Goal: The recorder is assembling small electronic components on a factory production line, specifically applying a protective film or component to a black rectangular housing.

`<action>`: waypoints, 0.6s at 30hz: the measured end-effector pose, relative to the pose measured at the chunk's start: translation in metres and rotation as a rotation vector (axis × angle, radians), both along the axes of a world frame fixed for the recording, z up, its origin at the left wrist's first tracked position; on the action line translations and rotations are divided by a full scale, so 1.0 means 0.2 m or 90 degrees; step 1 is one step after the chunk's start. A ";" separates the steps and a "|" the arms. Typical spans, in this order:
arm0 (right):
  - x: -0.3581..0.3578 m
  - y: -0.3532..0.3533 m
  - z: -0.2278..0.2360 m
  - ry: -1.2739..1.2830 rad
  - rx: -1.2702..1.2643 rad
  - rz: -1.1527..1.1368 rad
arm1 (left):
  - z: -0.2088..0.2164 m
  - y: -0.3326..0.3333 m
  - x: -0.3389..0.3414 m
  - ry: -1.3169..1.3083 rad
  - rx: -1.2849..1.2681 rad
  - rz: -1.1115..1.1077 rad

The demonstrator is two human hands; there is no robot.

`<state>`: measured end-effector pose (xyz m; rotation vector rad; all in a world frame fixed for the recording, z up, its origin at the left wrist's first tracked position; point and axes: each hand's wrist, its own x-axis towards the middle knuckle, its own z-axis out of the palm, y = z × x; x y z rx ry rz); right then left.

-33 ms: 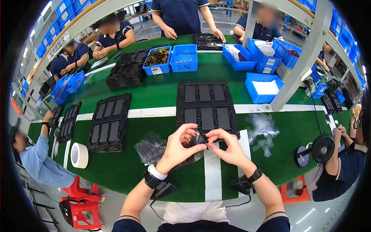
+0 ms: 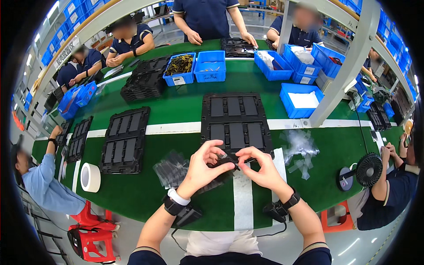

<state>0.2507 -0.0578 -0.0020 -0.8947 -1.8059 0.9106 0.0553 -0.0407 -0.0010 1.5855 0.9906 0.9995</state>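
My left hand (image 2: 199,171) pinches a small dark piece (image 2: 226,160) between thumb and fingers; its exact kind is too small to make out. The fingertips of my right hand (image 2: 261,168) close on that piece's right end. Both hands hover over the near edge of a black tray (image 2: 235,115), which has dark rectangular panels in its slots. Beside my left hand, thin clear-grey film strips (image 2: 171,170) lie in a pile, partly hidden by that hand. To the right of my right hand, clear film pieces (image 2: 301,148) are scattered on the green table.
Another black tray (image 2: 125,140) and a white tape roll (image 2: 90,177) lie to the left. Stacked black trays (image 2: 142,81), blue bins (image 2: 210,67) and a grey post (image 2: 346,73) stand farther off. A small black fan (image 2: 369,170) is at right. Several co-workers sit or stand around.
The dark piece has turned between my fingertips and now stands up less. My left thumb has drawn slightly back from my right fingertips.
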 end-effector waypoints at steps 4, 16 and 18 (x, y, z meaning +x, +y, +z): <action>0.01 0.01 -0.01 0.043 -0.026 -0.031 | -0.03 0.04 -0.02 -0.061 -0.055 -0.040; 0.00 -0.01 -0.01 -0.059 0.022 -0.048 | -0.06 -0.02 0.02 -0.025 -0.005 -0.125; 0.01 0.00 -0.03 -0.059 0.023 -0.040 | -0.05 -0.04 0.05 -0.011 -0.044 -0.152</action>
